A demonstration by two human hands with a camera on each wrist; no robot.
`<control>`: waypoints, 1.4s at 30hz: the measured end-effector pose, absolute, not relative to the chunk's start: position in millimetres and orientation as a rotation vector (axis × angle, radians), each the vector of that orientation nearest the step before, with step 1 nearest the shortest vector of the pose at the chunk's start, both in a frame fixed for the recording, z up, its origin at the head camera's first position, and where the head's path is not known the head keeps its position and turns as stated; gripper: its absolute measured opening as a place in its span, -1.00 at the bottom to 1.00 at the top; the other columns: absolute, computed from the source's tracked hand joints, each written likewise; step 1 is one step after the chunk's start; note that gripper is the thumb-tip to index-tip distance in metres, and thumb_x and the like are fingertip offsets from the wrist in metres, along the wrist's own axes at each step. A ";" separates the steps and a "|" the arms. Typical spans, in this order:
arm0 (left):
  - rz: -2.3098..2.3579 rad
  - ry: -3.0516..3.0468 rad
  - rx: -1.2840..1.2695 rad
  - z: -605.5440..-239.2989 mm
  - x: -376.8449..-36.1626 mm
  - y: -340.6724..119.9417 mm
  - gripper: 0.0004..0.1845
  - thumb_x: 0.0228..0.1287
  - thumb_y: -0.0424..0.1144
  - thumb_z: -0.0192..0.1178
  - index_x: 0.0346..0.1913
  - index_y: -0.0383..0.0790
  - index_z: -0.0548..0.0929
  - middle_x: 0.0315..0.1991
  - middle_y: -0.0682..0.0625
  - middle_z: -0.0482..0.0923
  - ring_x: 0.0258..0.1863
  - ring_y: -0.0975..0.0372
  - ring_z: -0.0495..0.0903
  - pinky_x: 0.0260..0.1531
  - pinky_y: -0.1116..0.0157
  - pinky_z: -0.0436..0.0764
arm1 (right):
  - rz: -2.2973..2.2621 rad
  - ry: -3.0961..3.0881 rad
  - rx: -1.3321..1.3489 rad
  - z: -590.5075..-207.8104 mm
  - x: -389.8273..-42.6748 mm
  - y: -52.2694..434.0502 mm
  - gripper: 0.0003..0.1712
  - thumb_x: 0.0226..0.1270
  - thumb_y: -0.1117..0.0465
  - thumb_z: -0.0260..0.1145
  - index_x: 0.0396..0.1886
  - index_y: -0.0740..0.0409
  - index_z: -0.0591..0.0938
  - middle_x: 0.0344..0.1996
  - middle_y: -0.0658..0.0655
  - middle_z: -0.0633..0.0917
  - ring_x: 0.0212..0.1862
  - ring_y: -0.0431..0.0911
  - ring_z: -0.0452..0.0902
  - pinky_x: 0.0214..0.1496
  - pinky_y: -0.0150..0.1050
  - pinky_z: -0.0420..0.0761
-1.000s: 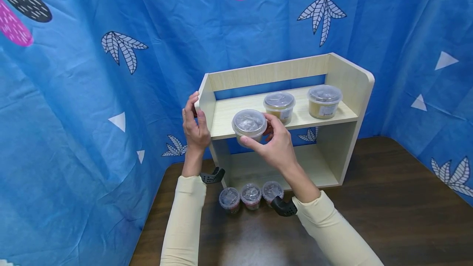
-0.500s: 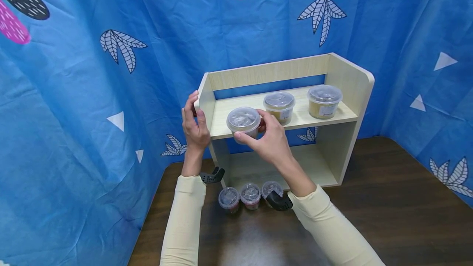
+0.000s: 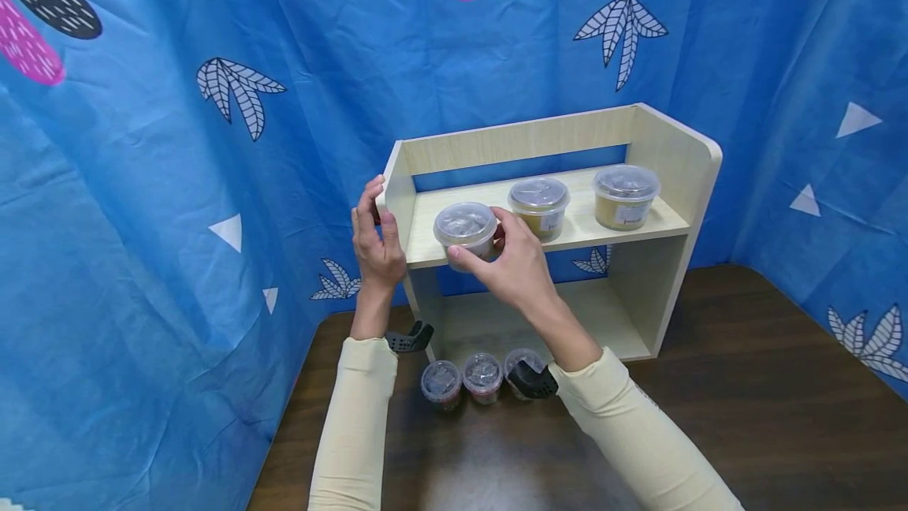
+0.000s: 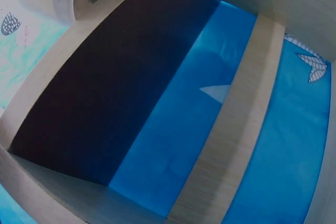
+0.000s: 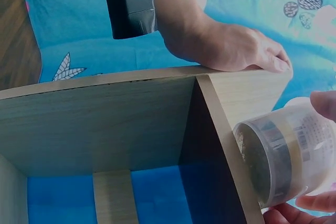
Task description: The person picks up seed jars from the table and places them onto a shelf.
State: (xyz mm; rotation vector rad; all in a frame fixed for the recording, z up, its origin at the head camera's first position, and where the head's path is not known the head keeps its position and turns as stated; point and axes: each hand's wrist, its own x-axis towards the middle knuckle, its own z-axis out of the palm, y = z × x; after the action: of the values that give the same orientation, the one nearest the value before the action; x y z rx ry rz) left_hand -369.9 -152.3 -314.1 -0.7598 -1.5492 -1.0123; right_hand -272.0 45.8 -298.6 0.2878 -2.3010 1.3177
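a: what lies nearest on the surface (image 3: 709, 385)?

b: three small lidded cups (image 3: 482, 375) stand in a row on the dark wood, just in front of the shelf unit (image 3: 674, 156). the rightmost cup is partly hidden behind the black wrist mount on the right arm.

a: state of the right hand (image 3: 521, 270)?

b: its grip is closed round the clear lidded container (image 3: 465, 227), thumb on the near side, fingers curled over the far side. the right wrist view shows the fingertips (image 5: 324, 103) on the wall of the container (image 5: 286, 153), which has brownish contents and a printed label.

a: where is that container?

b: at the front left of the upper shelf, at the board's front edge. whether its base touches the board cannot be told.

a: state of the left hand (image 3: 374, 247)?

b: it grips the left side panel of the shelf unit near the top, fingers wrapped over the panel edge. the right wrist view shows this hand (image 5: 231, 45) lying along the panel.

a: what is farther back?

b: two larger lidded tubs with tan contents stand on the same upper shelf: the middle tub (image 3: 537, 205) just beside the right hand, the right tub (image 3: 624, 194) near the right side panel. behind everything hangs a blue patterned cloth (image 3: 213, 101).
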 end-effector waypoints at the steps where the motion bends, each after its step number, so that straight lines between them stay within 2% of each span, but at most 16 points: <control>1: -1.011 -1.550 -0.758 -313.8 -369.4 -152.0 -0.49 0.55 0.01 -0.13 0.29 -0.32 0.33 0.26 -0.19 0.42 -0.03 -0.02 0.46 -0.10 0.29 0.55 | 1.314 -2.303 0.288 -298.5 -272.6 45.5 -0.04 0.10 -0.17 0.49 0.39 0.18 0.36 0.07 0.19 0.54 0.00 0.05 0.49 0.02 -0.04 0.57; 12: -1.012 -1.527 -0.776 -314.0 -372.3 -149.8 -0.45 0.55 0.06 -0.15 0.27 -0.36 0.36 0.24 -0.22 0.44 -0.08 -0.04 0.47 -0.16 0.30 0.53 | 1.307 -2.313 0.280 -296.5 -278.3 43.6 -0.02 0.12 -0.20 0.46 0.41 0.21 0.35 0.10 0.22 0.54 0.07 0.06 0.49 0.12 -0.02 0.54; 22: -1.008 -1.544 -0.760 -312.7 -370.5 -148.6 -0.45 0.56 0.06 -0.17 0.27 -0.35 0.35 0.27 -0.19 0.42 -0.02 -0.04 0.45 -0.13 0.27 0.53 | 1.295 -2.328 0.287 -294.8 -284.0 42.4 -0.02 0.13 -0.21 0.44 0.41 0.22 0.35 -0.02 0.20 0.56 -0.03 0.04 0.50 -0.01 -0.04 0.55; 29: -1.010 -1.535 -0.762 -312.7 -371.1 -150.0 -0.46 0.55 0.03 -0.18 0.25 -0.39 0.35 0.31 -0.22 0.40 0.12 -0.03 0.43 0.04 0.23 0.56 | 1.262 -2.360 0.287 -292.6 -288.8 38.8 -0.05 0.15 -0.22 0.42 0.40 0.21 0.36 -0.05 0.19 0.57 -0.04 0.03 0.50 -0.03 -0.05 0.54; 36: -1.000 -1.531 -0.755 -314.2 -371.6 -151.2 -0.49 0.54 -0.01 -0.18 0.27 -0.37 0.34 0.27 -0.20 0.42 0.01 -0.03 0.47 -0.09 0.27 0.56 | 1.233 -2.378 0.290 -291.6 -293.1 35.7 -0.07 0.15 -0.22 0.42 0.38 0.21 0.37 -0.05 0.19 0.58 -0.06 0.02 0.51 -0.05 -0.06 0.54; 42: -1.009 -1.531 -0.761 -314.3 -372.1 -151.0 -0.48 0.54 0.01 -0.17 0.27 -0.37 0.34 0.26 -0.20 0.42 -0.01 -0.03 0.47 -0.09 0.29 0.56 | 1.230 -2.386 0.289 -291.1 -296.1 34.1 -0.05 0.16 -0.23 0.41 0.39 0.21 0.36 0.00 0.20 0.58 -0.03 0.03 0.51 -0.03 -0.05 0.55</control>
State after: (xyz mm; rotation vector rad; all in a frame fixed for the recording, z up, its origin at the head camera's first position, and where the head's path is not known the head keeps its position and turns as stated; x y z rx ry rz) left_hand -372.1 -151.0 -314.3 -0.7614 -1.5309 -1.0087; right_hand -296.1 34.1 -291.1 0.2886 -2.3861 1.2302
